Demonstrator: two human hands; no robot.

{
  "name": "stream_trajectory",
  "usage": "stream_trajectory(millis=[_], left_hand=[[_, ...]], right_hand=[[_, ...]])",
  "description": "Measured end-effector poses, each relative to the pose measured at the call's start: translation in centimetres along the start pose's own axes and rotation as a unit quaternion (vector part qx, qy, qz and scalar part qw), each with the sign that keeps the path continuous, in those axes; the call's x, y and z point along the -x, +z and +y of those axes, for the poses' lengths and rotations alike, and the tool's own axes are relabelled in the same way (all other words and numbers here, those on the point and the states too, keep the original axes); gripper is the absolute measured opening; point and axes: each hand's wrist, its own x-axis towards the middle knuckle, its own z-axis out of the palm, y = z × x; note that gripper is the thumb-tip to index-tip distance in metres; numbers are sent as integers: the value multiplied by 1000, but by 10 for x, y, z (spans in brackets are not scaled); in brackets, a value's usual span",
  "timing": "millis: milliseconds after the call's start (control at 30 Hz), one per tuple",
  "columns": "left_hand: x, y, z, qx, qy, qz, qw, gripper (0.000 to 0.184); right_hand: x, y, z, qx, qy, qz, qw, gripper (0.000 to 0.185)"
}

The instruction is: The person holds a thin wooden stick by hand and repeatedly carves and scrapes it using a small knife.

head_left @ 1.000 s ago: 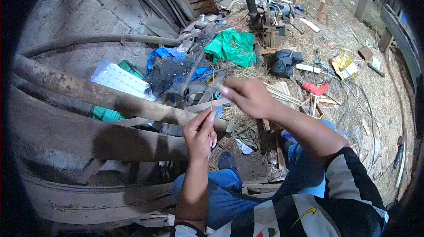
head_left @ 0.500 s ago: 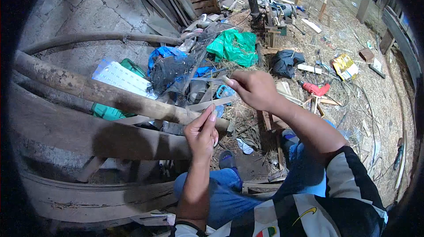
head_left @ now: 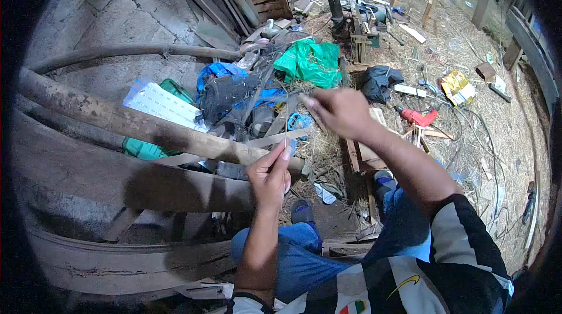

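My left hand (head_left: 269, 180) is closed, pinching a thin wooden stick (head_left: 287, 128) between thumb and fingertips. The stick points upward, its lower part hidden by the fingers. Just above and to the right, my right hand (head_left: 341, 113) is closed around a thin, pale, flat strip (head_left: 300, 98). Motion smears that strip, and I cannot make out its exact kind. It lies near the stick's upper end; whether the two touch is not clear.
A wooden pole (head_left: 146, 123) and a broad plank (head_left: 117, 167) run along my left. Ahead lie a green plastic bag (head_left: 310, 63) and a black bag (head_left: 381, 82). A red power drill (head_left: 418, 116) rests on the straw-covered floor at right, near a yellow packet (head_left: 458, 87).
My right hand has shifted slightly right, and its strip now looks blurred. My left hand has moved a little right with the stick still pinched.
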Motion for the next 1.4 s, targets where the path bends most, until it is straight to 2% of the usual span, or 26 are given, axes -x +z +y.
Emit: stream_trajectory(millis=[100, 167, 233, 367, 667, 867, 1100, 1233, 1400], left_hand=[[3, 3, 5, 16, -4, -29, 999, 28], [1, 3, 7, 12, -2, -34, 999, 27], [-2, 3, 7, 29, -21, -11, 999, 27], [-1, 6, 13, 18, -35, -4, 999, 27], [13, 2, 15, 66, -75, -33, 994, 35], [36, 13, 8, 78, -94, -90, 988, 36], [97, 43, 10, 100, -160, -69, 980, 41], [112, 52, 8, 109, -155, -62, 980, 42], [117, 55, 14, 122, -149, -68, 979, 41]], right_hand=[[-4, -9, 6, 5, 11, -22, 1000, 44], [0, -4, 0, 6, 14, -2, 1000, 43], [0, -1, -2, -82, 49, 32, 995, 40], [1, 7, 2, -110, 75, 5, 991, 43], [29, -8, -31, -124, 35, -24, 991, 43], [68, -24, -31, -65, -17, -55, 996, 38], [133, -23, -12, -59, -46, -8, 997, 34], [138, -40, -21, -45, -29, -68, 996, 39], [135, -37, -20, -40, -42, -62, 996, 40]])
